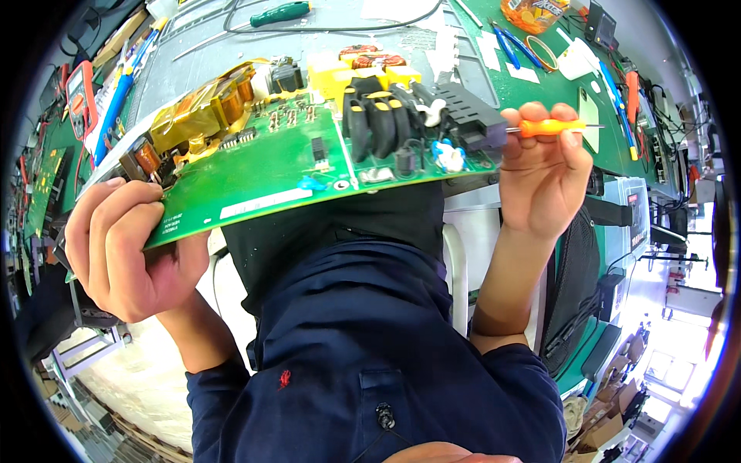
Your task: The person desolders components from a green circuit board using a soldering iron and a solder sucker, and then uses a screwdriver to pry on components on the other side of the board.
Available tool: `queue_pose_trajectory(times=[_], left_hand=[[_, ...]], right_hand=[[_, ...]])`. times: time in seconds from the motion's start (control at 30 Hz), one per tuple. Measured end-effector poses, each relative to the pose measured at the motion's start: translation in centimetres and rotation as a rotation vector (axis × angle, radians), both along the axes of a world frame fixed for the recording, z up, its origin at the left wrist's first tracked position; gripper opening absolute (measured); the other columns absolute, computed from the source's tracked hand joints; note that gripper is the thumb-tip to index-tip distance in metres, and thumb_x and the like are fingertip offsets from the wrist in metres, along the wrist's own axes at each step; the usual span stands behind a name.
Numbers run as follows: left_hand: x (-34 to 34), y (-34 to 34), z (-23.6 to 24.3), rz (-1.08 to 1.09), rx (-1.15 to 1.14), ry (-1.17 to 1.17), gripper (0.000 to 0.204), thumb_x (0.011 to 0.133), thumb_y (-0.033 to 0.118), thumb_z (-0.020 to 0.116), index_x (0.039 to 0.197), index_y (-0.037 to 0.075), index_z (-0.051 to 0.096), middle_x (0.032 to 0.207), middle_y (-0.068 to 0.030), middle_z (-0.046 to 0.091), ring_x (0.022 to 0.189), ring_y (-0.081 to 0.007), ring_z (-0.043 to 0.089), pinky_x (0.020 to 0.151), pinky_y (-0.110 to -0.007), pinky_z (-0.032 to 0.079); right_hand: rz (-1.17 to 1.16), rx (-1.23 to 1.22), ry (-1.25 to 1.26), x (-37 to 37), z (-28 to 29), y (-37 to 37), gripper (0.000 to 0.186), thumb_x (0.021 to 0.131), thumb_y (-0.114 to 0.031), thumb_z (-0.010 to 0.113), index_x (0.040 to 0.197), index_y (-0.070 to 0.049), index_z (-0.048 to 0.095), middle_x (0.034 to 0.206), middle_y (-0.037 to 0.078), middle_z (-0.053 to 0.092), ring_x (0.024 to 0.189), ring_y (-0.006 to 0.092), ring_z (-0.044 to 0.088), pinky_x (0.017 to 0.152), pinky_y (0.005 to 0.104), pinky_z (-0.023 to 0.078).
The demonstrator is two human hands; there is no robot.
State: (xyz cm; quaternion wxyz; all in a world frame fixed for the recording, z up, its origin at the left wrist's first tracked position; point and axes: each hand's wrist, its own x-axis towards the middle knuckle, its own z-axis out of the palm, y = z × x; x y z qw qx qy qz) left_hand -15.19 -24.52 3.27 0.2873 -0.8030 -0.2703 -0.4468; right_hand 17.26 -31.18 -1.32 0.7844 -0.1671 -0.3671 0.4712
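Observation:
A large green circuit board (255, 181) is held up over the near edge of the bench, tilted so its component side shows. My left hand (139, 251) grips its near left corner, fingers curled over the top. In my right hand (544, 166) a small screwdriver with an orange handle (552, 127) is pinched between thumb and fingers. The screwdriver's shaft points left at the black terminal block (471, 116) on the board's right end; whether the tip touches cannot be seen. Black ring coils (374, 123) and a gold-taped transformer (204, 112) stand on the board.
A grey mat (193, 38) covers the bench beyond, with a green-handled screwdriver (282, 13) and a black cable on it. Blue tweezers (505, 46), a tape ring (540, 52) and an orange-filled jar (532, 11) lie far right. A red multimeter (79, 96) stands left.

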Motion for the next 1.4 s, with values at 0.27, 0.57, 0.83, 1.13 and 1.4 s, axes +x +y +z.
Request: queue_pose_trajectory(times=[0.27, 0.57, 0.83, 1.13, 1.4], left_hand=[[0.0, 0.0, 0.2, 0.006, 0.019, 0.030, 0.028, 0.060, 0.016, 0.079, 0.067, 0.005, 0.054, 0.067, -0.0051, 0.062, 0.068, -0.0261, 0.060, 0.069, -0.033, 0.048], [0.5, -0.1, 0.1, -0.006, -0.038, -0.003, 0.020, 0.054, -0.002, 0.069, 0.068, 0.002, 0.055, 0.070, -0.0072, 0.062, 0.074, -0.0261, 0.059, 0.071, -0.035, 0.049], [0.5, 0.1, 0.2, -0.004, -0.026, -0.007, 0.020, 0.056, 0.005, 0.071, 0.066, 0.005, 0.053, 0.067, -0.0055, 0.061, 0.070, -0.0268, 0.059, 0.071, -0.033, 0.047], [0.3, 0.2, 0.1, -0.006, -0.010, -0.001, 0.023, 0.059, 0.010, 0.075, 0.066, 0.006, 0.054, 0.067, -0.0046, 0.061, 0.070, -0.0261, 0.058, 0.070, -0.033, 0.047], [0.1, 0.0, 0.2, 0.012, 0.000, 0.018, 0.027, 0.061, 0.017, 0.078, 0.066, 0.006, 0.054, 0.067, -0.0047, 0.062, 0.069, -0.0261, 0.059, 0.071, -0.033, 0.047]], right_hand=[[0.054, 0.039, 0.008, 0.4, -1.9, -1.1, 0.028, 0.091, -0.017, 0.044, 0.112, -0.001, 0.052, 0.111, 0.031, 0.058, 0.092, 0.0409, 0.065, 0.076, 0.0405, 0.058], [-0.004, 0.093, 0.053, -0.5, -2.6, -1.2, 0.029, 0.090, -0.019, 0.044, 0.111, -0.001, 0.052, 0.109, 0.031, 0.059, 0.088, 0.0391, 0.066, 0.075, 0.0408, 0.057], [-0.044, 0.141, -0.008, -1.1, -2.4, -1.1, 0.029, 0.092, -0.020, 0.041, 0.112, -0.001, 0.051, 0.108, 0.029, 0.060, 0.091, 0.0376, 0.065, 0.077, 0.0401, 0.056], [-0.291, -0.013, 0.022, -2.2, -0.4, 0.0, 0.041, 0.100, -0.035, 0.034, 0.114, 0.000, 0.050, 0.102, 0.024, 0.061, 0.082, 0.0262, 0.065, 0.068, 0.0327, 0.054], [-0.304, 0.026, -0.146, -1.1, -0.6, -0.1, 0.035, 0.100, -0.027, 0.040, 0.117, 0.003, 0.048, 0.095, 0.019, 0.063, 0.072, 0.0220, 0.065, 0.062, 0.0273, 0.054]])
